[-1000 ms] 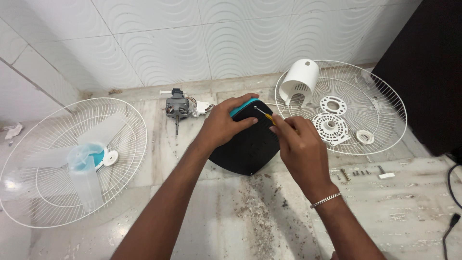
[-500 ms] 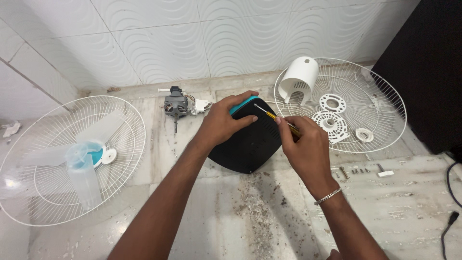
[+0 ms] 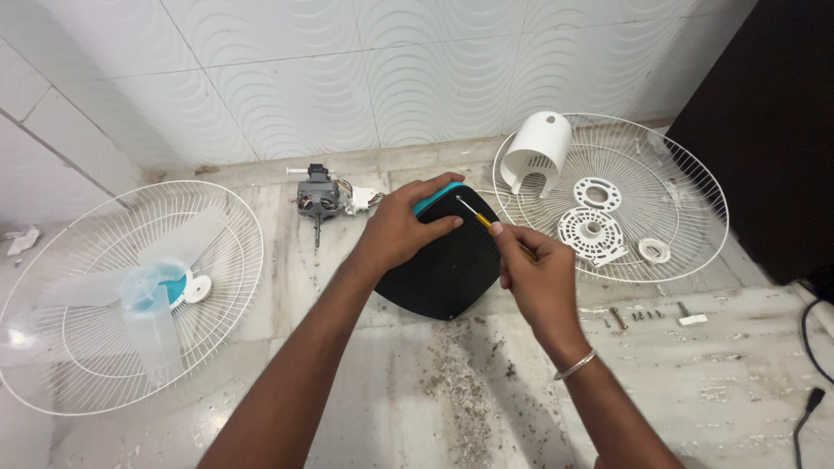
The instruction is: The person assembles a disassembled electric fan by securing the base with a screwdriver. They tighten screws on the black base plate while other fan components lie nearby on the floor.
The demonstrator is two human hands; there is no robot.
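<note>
Gripping a screwdriver (image 3: 483, 221), right hand (image 3: 532, 269) (left hand (image 3: 400, 226) clamped on black base (image 3: 452, 265)).

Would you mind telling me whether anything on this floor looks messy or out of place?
Yes: dark crumbly debris is scattered over the marble floor just in front of the black base, between the person's forearms. Small screws also lie loose on the floor near the right fan grille.

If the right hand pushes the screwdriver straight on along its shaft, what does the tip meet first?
The right hand aims the screwdriver up-left; its tip already appears to be at the black fan base, near the left hand. It likely meets the base first, though depth is unclear.
</note>
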